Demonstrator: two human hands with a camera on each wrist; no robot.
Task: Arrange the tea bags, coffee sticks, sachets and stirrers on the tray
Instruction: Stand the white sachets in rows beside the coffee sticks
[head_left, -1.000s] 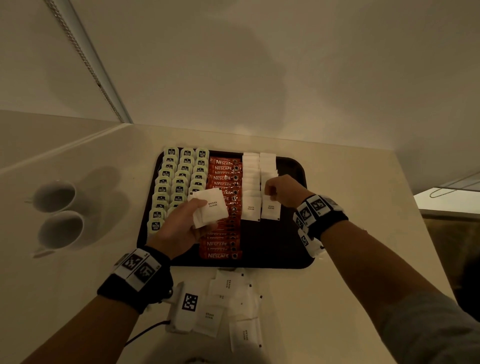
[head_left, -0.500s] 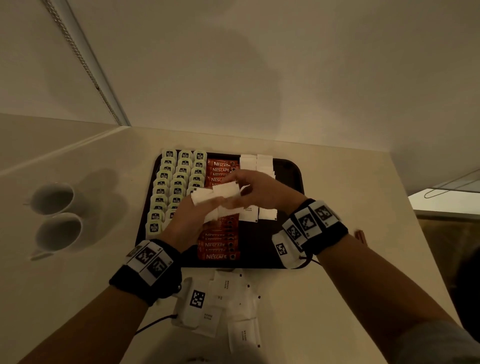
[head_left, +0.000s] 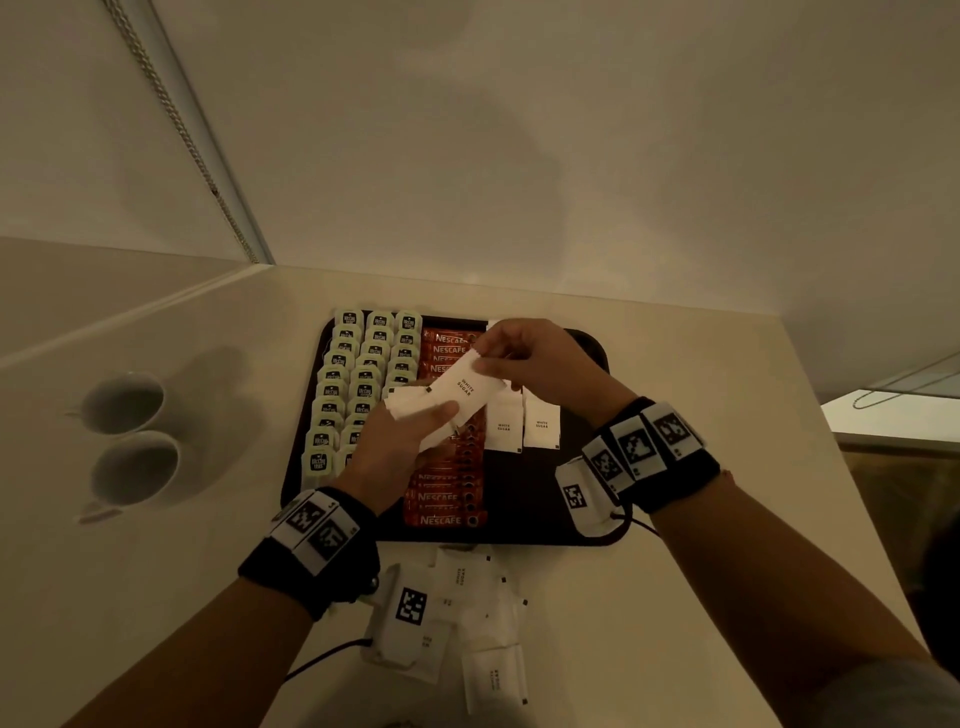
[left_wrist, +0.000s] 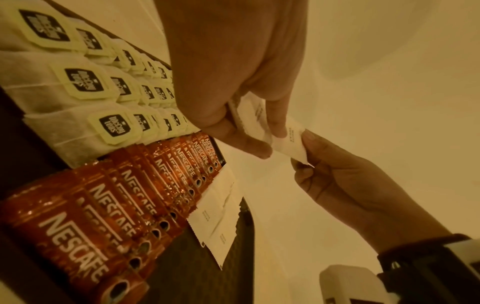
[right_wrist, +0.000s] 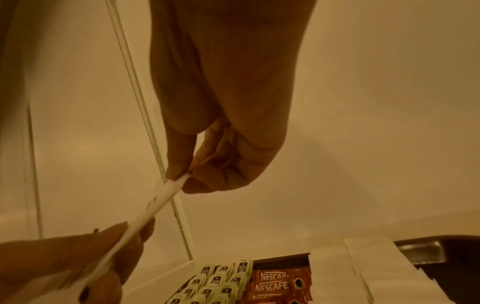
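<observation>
A dark tray (head_left: 545, 525) holds rows of green-tagged tea bags (head_left: 363, 374), a column of red coffee sticks (head_left: 447, 499) and two rows of white sugar sachets (head_left: 519, 426). Above the tray my left hand (head_left: 436, 421) grips a small stack of white sachets (head_left: 410, 408). My right hand (head_left: 485, 366) pinches the far end of the top sachet (head_left: 465, 387), which is marked WHITE SUGAR. The left wrist view shows the stack (left_wrist: 249, 117) under my left thumb and the top sachet (left_wrist: 293, 142) drawn partly out. In the right wrist view this sachet (right_wrist: 155, 203) is edge-on between both hands.
Several loose white sachets (head_left: 488, 623) lie on the counter just in front of the tray. Two white cups (head_left: 122, 405) stand on the counter to the left. The wall runs close behind the tray, and the counter's edge drops off at the right.
My right hand left the sachet rows on the tray, came over to the stack in my left hand and took hold of the top sachet. The left hand rose slightly.
</observation>
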